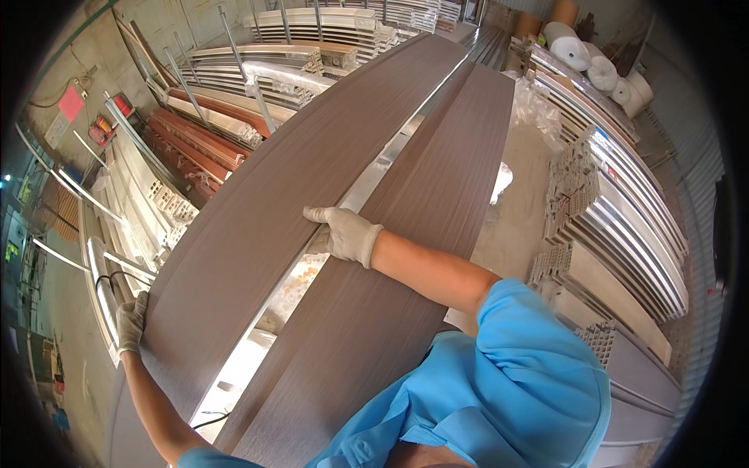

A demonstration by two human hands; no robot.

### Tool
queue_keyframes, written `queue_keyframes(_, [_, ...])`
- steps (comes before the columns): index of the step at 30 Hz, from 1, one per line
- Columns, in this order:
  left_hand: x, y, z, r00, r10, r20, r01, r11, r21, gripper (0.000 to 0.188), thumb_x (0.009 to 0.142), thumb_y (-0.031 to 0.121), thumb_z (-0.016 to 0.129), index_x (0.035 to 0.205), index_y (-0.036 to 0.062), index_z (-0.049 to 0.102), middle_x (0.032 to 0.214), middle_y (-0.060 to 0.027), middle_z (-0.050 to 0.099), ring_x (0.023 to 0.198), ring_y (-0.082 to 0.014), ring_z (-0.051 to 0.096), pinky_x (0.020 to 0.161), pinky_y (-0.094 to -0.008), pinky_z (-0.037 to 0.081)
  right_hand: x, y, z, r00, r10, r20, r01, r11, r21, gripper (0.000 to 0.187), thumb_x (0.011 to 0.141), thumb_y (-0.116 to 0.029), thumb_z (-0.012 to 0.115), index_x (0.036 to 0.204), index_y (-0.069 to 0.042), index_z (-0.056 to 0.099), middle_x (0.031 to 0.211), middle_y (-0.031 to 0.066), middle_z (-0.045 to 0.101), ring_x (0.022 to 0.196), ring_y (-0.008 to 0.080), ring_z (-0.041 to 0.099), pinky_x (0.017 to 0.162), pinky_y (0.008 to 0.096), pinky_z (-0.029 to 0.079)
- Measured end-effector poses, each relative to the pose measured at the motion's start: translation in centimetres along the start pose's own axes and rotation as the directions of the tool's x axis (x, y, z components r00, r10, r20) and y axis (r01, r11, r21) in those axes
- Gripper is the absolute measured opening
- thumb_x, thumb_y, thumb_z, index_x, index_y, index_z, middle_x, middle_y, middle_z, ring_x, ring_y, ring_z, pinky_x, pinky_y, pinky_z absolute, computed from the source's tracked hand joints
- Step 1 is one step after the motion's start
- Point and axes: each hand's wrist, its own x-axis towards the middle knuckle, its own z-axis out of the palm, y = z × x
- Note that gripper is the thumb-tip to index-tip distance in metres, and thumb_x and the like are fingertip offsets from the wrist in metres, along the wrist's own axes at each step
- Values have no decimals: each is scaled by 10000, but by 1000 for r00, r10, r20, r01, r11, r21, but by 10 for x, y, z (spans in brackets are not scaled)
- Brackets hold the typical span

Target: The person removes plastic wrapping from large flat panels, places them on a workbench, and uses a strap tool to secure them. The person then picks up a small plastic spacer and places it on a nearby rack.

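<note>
Two long brown panels with fine grain lie side by side in front of me, a narrow gap between them. My left hand [132, 321], in a pale work glove, grips the outer edge of the left panel [257, 203]. Across the gap, my right hand [343, 234], gloved too, holds the inner edge of that same panel, thumb on top and fingers hidden partly below. Beneath my right forearm lies the right panel [437, 164], its near end close to my body. Through the gap a bright, cluttered surface shows underneath.
Stacked hollow profiles [624, 226] fill the right side. White rolls [567, 47] sit at the far right. Racks with upright metal posts [232, 43] hold pale lengths and reddish-brown boards [187, 144] at the back left. Fire extinguishers [101, 129] stand by the left wall.
</note>
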Motion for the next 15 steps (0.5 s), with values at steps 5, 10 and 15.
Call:
queue_keyframes(5, [8,-6,7,996,-51,-74,55,997,59,717,899,612,618,559,-16,566,468,-80,402,466,-192,374,509,-418,346,5,1,7,999,-18,-36,19,999,37,425,1029,-165,459,1377,66,379,1357,255,503,1258,379,546,1085,539,449])
queue_keyframes(10, [3,-11,6,996,-76,-51,70,992,-108,648,873,590,671,614,-2,620,492,-40,435,481,-167,388,499,-378,352,7,1,4,997,-1,-81,4,999,33,365,1013,-118,501,1319,68,430,1317,252,526,1274,399,521,1100,572,425])
queue_keyframes(15, [3,-21,12,983,-107,-148,72,972,-224,502,841,473,766,696,2,670,547,9,480,512,-118,408,498,-333,359,7,1,2,999,-47,-28,46,999,-24,400,1018,-122,486,1337,84,361,1368,239,461,1292,393,498,1138,568,383])
